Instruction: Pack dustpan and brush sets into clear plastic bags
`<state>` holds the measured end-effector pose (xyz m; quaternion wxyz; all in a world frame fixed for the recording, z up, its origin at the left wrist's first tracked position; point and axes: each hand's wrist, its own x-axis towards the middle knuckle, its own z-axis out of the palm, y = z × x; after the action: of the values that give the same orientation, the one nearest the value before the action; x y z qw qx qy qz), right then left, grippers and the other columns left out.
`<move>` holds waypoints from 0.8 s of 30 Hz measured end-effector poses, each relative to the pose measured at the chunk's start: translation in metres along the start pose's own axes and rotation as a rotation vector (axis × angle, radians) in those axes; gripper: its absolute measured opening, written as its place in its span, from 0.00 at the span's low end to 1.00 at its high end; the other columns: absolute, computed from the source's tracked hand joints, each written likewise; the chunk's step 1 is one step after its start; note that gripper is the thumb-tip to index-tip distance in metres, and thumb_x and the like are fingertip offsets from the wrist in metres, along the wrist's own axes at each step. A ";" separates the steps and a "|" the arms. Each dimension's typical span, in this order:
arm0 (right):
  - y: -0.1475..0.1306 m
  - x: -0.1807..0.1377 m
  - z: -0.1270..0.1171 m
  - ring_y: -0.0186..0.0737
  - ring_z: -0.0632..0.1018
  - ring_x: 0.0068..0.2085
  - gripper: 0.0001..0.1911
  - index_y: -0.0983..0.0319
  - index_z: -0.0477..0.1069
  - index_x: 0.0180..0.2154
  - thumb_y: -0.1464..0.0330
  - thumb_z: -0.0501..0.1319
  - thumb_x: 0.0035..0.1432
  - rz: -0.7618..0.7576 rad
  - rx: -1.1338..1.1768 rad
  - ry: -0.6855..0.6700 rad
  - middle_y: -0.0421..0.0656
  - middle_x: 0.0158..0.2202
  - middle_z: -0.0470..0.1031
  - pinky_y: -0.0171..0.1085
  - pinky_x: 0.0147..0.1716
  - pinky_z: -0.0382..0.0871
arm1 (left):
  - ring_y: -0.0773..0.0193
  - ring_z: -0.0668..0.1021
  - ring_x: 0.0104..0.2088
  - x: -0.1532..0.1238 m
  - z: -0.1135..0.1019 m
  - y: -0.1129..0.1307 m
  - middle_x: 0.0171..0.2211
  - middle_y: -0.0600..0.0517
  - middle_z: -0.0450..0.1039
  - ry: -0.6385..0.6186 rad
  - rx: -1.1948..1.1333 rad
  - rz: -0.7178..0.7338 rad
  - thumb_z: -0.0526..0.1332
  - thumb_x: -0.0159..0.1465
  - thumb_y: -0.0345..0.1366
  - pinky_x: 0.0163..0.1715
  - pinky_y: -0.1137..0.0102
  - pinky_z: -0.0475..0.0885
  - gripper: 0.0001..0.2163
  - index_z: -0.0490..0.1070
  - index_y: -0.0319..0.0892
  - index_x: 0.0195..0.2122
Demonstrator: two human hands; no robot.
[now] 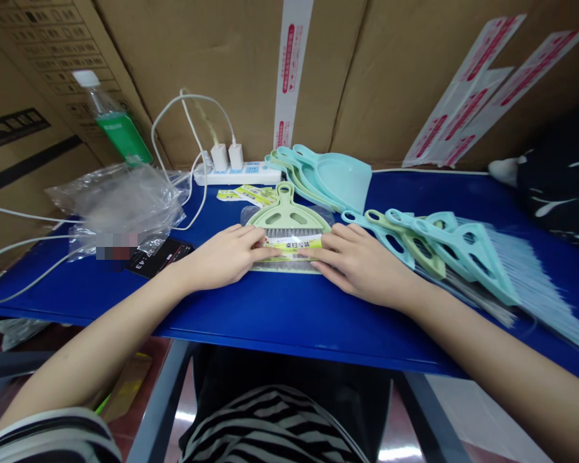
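Observation:
A pale green hand brush lies flat on the blue table, handle pointing away from me, seemingly inside a clear bag. A yellow-green label runs across its bristles. My left hand rests on the brush's left side with fingers stretched onto the label. My right hand lies on its right side, fingertips pressing the label's other end. Both hands are flat, fingers extended.
Stacked mint dustpans sit behind the brush. Several mint and green brushes fan out at right. Spare labels, a white power strip with chargers, clear bags, a green bottle and cardboard boxes stand behind.

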<state>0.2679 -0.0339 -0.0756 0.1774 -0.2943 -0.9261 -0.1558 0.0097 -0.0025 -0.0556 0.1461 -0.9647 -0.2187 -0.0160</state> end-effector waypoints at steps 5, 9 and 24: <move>0.003 -0.001 -0.002 0.43 0.65 0.33 0.18 0.63 0.78 0.43 0.70 0.49 0.67 0.011 0.007 0.020 0.45 0.26 0.70 0.39 0.31 0.56 | 0.59 0.74 0.37 -0.001 -0.002 -0.002 0.38 0.47 0.71 0.027 -0.014 0.001 0.51 0.65 0.26 0.37 0.66 0.68 0.18 0.72 0.44 0.52; 0.003 -0.001 -0.001 0.42 0.66 0.32 0.17 0.62 0.78 0.38 0.71 0.50 0.66 0.029 0.011 0.031 0.44 0.26 0.70 0.39 0.31 0.56 | 0.60 0.73 0.35 -0.002 -0.004 -0.004 0.36 0.47 0.71 0.063 -0.022 -0.008 0.52 0.64 0.26 0.36 0.67 0.67 0.16 0.76 0.43 0.47; 0.005 -0.001 -0.005 0.40 0.67 0.29 0.15 0.63 0.76 0.30 0.73 0.52 0.62 0.057 0.091 0.055 0.42 0.22 0.72 0.38 0.30 0.56 | 0.62 0.69 0.30 -0.005 -0.006 -0.009 0.31 0.50 0.71 0.105 -0.033 -0.008 0.52 0.63 0.25 0.32 0.68 0.66 0.16 0.78 0.45 0.40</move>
<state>0.2726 -0.0328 -0.0704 0.2206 -0.3079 -0.9182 -0.1162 0.0012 0.0015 -0.0480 0.1416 -0.9639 -0.2143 -0.0709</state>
